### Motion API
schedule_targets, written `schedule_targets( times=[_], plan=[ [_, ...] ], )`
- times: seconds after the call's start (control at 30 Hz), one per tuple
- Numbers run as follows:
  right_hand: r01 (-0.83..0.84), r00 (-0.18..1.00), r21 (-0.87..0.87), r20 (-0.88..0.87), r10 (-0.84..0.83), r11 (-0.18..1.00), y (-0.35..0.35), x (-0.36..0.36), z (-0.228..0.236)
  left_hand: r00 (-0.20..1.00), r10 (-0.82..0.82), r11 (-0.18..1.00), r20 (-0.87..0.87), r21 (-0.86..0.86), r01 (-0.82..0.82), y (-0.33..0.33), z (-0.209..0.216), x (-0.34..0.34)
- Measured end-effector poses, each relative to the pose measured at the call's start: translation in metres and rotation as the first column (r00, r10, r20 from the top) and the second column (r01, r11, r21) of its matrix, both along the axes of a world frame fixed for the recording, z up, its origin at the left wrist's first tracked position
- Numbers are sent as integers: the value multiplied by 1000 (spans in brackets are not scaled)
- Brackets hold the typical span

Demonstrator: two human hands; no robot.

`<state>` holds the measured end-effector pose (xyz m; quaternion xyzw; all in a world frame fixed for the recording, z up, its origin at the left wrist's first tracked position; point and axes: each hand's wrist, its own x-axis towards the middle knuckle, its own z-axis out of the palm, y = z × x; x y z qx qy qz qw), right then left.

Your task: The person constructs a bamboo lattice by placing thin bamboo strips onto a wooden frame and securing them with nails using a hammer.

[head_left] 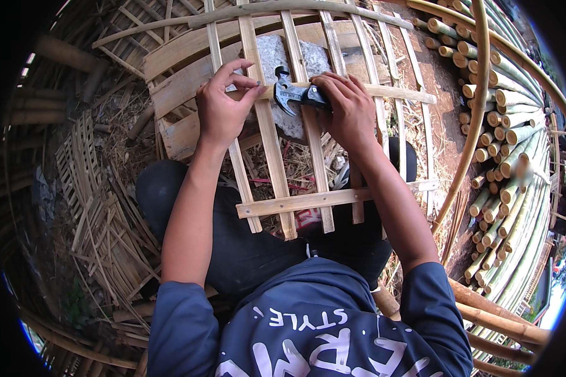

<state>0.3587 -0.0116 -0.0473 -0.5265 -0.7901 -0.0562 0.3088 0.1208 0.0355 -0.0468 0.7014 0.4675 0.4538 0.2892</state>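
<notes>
A bamboo slat lattice (pixel 316 155) lies over my lap, its upper part resting above a pale stone block (pixel 272 53). My right hand (pixel 348 108) grips a small black claw hammer (pixel 294 95), its head turned toward the middle slats and its claw toward me. To the left, my left hand (pixel 227 100) pinches a small, dark nail-like piece (pixel 258 83) between thumb and forefinger, at the left end of the lattice's middle crosspiece (pixel 396 92). Another crosspiece (pixel 333 200), with nail heads in it, spans the slats nearest me.
Wooden planks (pixel 185 100) lie around the stone. Cut bamboo poles (pixel 506 135) are stacked at the right, behind a curved upright pole (pixel 481 81). Split strips (pixel 107 251) and a woven bamboo panel (pixel 82 169) lie at the left, with shavings over the ground.
</notes>
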Motion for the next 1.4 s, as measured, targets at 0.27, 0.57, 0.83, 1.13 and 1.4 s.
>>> schedule_targets(
  times=[0.27, 0.57, 0.83, 1.13, 1.4],
  plan=[
    [-5, 1000, -3, -16, 5, 1000, 2, -1, -5, 998, 16, 1000, 56, 9, -16, 4, -9, -2],
    [-7, 1000, -11, -9, 7, 1000, 5, -5, -8, 998, 18, 1000, 59, -9, -18, 7, -13, -11],
    [-18, 1000, -17, 18, 18, 1000, 5, -23, -4, 992, 10, 997, 124, -81, 0, 10, -22, -28],
    [-111, 987, -143, -128, 93, 983, 7, -34, 19, 988, 8, 993, 156, -119, 11, 13, -22, -48],
    [90, 917, -331, -339, -208, 939, -21, -18, 45, 989, -5, 993, 145, -117, 22, 18, -25, -68]
  ],
)
